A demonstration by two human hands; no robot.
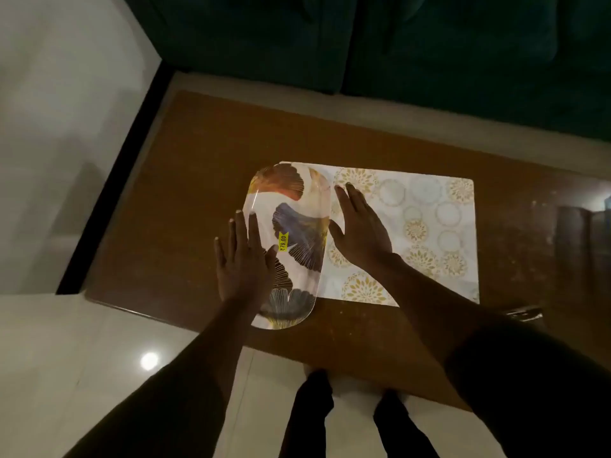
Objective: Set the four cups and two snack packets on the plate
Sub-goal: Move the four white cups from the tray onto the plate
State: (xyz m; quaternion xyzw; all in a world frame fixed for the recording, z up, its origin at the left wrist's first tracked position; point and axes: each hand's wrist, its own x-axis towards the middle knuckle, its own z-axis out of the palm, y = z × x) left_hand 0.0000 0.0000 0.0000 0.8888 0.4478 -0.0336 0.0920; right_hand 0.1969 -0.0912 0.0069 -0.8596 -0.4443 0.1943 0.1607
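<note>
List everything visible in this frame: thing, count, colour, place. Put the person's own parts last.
plate: 1, white with orange, blue and gold leaf print and a yellow price sticker, on the table's left part, overlapping the mat's left edge
mat: 1, white with gold circles, on the table, right of the plate
table: 1, brown
sofa: 1, dark green, behind the table
floor: pale glossy tiles
cups, packets: none in view
left hand: open, flat at the plate's left edge
right hand: open, flat at its right edge
legs: 2, dark, bottom centre

left hand [243, 259] hides plate [297, 206] rim
</note>
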